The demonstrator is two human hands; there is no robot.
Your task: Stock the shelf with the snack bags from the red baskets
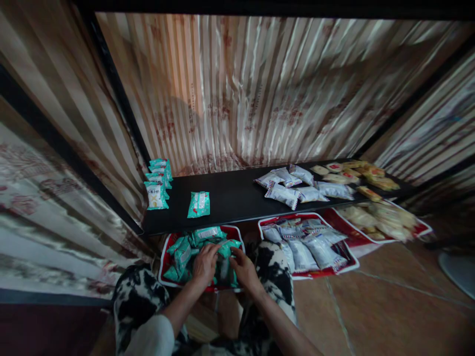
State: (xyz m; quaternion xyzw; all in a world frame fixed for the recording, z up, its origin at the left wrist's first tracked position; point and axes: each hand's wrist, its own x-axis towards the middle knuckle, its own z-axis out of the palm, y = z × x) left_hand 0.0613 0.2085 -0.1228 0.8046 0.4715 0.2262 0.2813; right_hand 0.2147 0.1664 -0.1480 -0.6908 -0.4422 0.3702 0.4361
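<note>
A red basket with a white rim holds several green snack packets. Both my hands are over it. At the basket's middle, the bent fingers of my left hand close on the left side of a green snack packet. From the right, my right hand grips the same packet with thumb and fingers. Another green packet lies alone on the black shelf beyond. At the shelf's left end, several green packets stand in a row, one behind another.
Silvery-white packets lie on the shelf's right half, with yellowish packets farther right. Below stand a red basket of white packets and another of pale yellow packets. Black posts and a striped curtain enclose the shelf.
</note>
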